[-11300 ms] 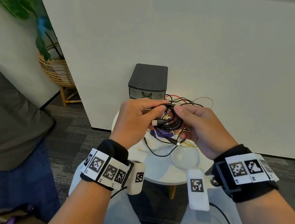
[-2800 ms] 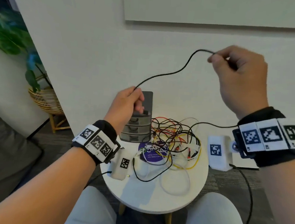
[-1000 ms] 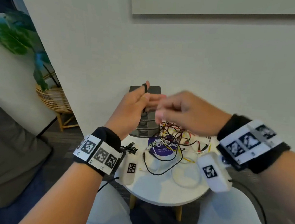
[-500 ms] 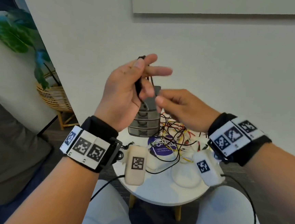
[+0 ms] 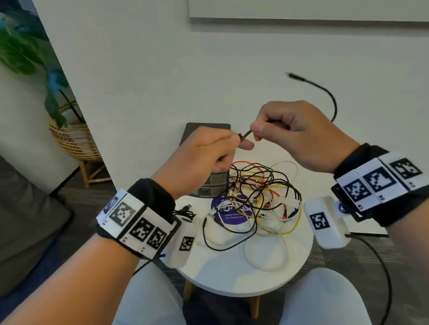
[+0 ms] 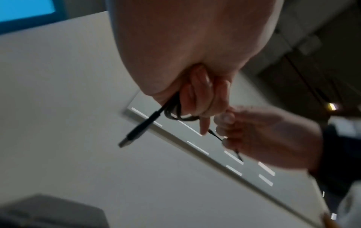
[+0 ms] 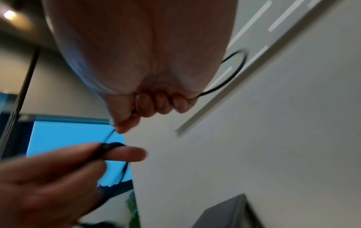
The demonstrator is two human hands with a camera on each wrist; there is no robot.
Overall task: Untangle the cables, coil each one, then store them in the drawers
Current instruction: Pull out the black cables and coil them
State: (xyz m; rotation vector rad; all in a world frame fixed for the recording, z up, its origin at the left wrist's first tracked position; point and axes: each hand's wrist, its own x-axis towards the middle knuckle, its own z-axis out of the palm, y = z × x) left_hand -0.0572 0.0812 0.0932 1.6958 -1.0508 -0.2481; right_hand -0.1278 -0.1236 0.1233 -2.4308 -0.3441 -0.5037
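Note:
A thin black cable (image 5: 331, 98) runs between both hands above the round white table (image 5: 239, 276). My left hand (image 5: 209, 154) grips several wound loops of it, and a plug end (image 6: 134, 134) sticks out below the fist. My right hand (image 5: 288, 132) pinches the cable close to the left hand; its free end arcs up and left to a plug (image 5: 292, 76). On the table lies a tangle of black, red, yellow and white cables (image 5: 260, 194). The dark drawer unit (image 5: 206, 130) stands at the table's back, partly hidden by my left hand.
A small coiled black cable (image 5: 185, 213) lies at the table's left edge. A purple round sticker (image 5: 232, 212) shows under the tangle. A wicker plant stand (image 5: 75, 139) is at left, a white wall behind. My knees (image 5: 322, 314) are below the table edge.
My left hand has come down from its raised pose and curled over the loops. The right hand has risen to pinch the cable beside it, and the free end now whips up to the right.

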